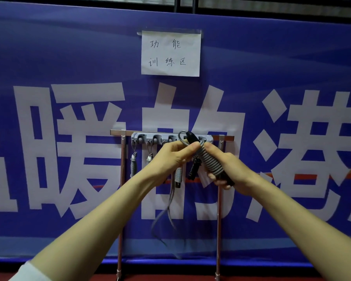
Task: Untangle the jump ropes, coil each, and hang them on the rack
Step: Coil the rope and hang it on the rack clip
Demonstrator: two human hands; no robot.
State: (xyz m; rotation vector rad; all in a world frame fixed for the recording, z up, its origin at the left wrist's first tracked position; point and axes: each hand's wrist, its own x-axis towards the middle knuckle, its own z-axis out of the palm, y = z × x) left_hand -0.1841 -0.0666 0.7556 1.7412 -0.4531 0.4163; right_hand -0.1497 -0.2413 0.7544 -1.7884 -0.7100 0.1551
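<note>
In front of the grey hook rack [142, 137] I hold a grey jump rope wound tightly round its black handles [210, 160]. My right hand [229, 169] grips the lower end of this coiled bundle. My left hand [170, 157] pinches the rope close to the bundle's top, where a short loop [181, 136] sticks up. A loose length of rope [166, 211] hangs blurred below my left hand. Three coiled ropes hang from the rack's hooks: one at the far left [133, 164], a second [149, 158] beside it, a third [178, 175] partly behind my left hand.
A black handle [194, 168] hangs under the rack between my hands. The rack sits on a metal stand with two thin legs [218, 220] against a blue banner with large white characters. A white paper sign [170, 53] is taped above. Red floor shows at the bottom.
</note>
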